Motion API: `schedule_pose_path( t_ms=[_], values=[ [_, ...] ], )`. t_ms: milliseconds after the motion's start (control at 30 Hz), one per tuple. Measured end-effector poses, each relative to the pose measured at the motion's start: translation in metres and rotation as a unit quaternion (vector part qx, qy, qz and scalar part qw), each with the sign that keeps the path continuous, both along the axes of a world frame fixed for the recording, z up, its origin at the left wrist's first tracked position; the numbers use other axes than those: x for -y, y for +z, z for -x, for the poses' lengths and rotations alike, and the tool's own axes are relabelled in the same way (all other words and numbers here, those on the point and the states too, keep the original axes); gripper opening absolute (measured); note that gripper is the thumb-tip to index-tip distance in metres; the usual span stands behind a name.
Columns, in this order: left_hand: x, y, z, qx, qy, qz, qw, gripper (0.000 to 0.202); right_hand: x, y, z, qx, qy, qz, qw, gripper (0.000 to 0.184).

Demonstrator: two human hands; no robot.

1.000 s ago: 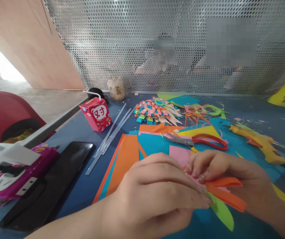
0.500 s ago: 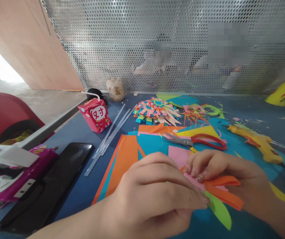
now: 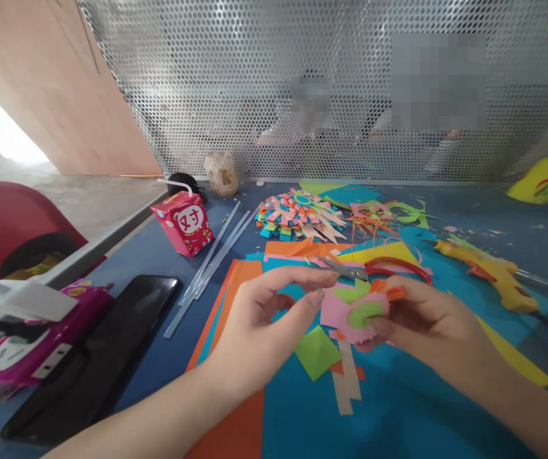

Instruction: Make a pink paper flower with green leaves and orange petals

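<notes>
My right hand (image 3: 422, 325) is closed around a small paper piece (image 3: 357, 312) made of pink, green and orange strips, held just above the blue table. My left hand (image 3: 264, 319) hovers beside it, thumb and forefinger curved apart, fingertips close to the piece's pink edge and holding nothing. Under the hands lie a green paper square (image 3: 318, 352), a pink strip (image 3: 349, 382) and sheets of blue paper (image 3: 379, 414) and orange paper (image 3: 245, 280). The red-handled scissors (image 3: 388, 268) lie just beyond my hands.
A red drink carton (image 3: 185, 221) with a straw, clear glue sticks (image 3: 211, 258), a black phone (image 3: 96, 350) and a pink pouch (image 3: 29, 338) are on the left. A finished paper flower (image 3: 297, 213) and scraps lie further back. A yellow glue gun (image 3: 488, 274) lies right. A perforated metal screen (image 3: 274, 89) closes the far edge.
My hands have separated and lifted: the left let go of the paper strips and opened, while the right now holds the folded piece upright. A green square and pink strip now show on the table.
</notes>
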State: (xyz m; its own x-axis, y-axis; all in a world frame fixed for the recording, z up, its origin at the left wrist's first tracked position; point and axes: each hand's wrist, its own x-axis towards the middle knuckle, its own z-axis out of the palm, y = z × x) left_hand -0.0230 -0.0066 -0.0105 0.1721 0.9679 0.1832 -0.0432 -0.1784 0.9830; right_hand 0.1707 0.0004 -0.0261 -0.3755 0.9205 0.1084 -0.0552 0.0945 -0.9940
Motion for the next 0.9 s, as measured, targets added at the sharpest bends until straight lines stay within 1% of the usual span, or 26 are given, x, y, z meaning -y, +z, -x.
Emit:
schedule_pose_path(
  t_ms=[133,300,400,467,600,700,767,900],
  values=[
    [-0.0031,0.0020,-0.0024,0.050,-0.006,0.034,0.998,0.011,-0.0006,0.0024,0.0011,0.018,-0.001,0.041,0.999,0.008],
    [-0.0050,-0.0016,-0.0033,0.054,0.003,0.065,0.996,0.008,-0.0016,0.0027,0.0019,0.031,-0.004,0.090,0.995,0.014],
    [-0.0064,-0.0039,-0.0003,0.073,-0.004,0.077,0.994,0.019,-0.0018,0.0029,0.0029,0.046,-0.007,0.112,0.993,0.015],
    [-0.0074,-0.0044,0.0011,0.098,-0.025,0.089,0.991,0.027,-0.0016,0.0037,0.0034,0.046,-0.001,0.120,0.992,0.014],
    [-0.0090,-0.0045,0.0006,0.122,-0.074,0.125,0.982,0.035,-0.0012,0.0062,0.0045,0.038,0.006,0.133,0.990,0.012],
    [-0.0092,-0.0054,-0.0009,0.109,-0.070,0.118,0.985,0.035,-0.0018,0.0068,0.0057,0.046,0.004,0.138,0.989,0.012],
    [-0.0090,-0.0057,-0.0017,0.088,-0.053,0.106,0.989,0.032,-0.0020,0.0058,0.0060,0.047,0.010,0.144,0.988,0.012],
    [-0.0088,-0.0049,-0.0038,0.039,-0.020,0.101,0.994,0.032,-0.0017,0.0019,0.0054,0.043,0.019,0.147,0.988,0.014]
  ],
)
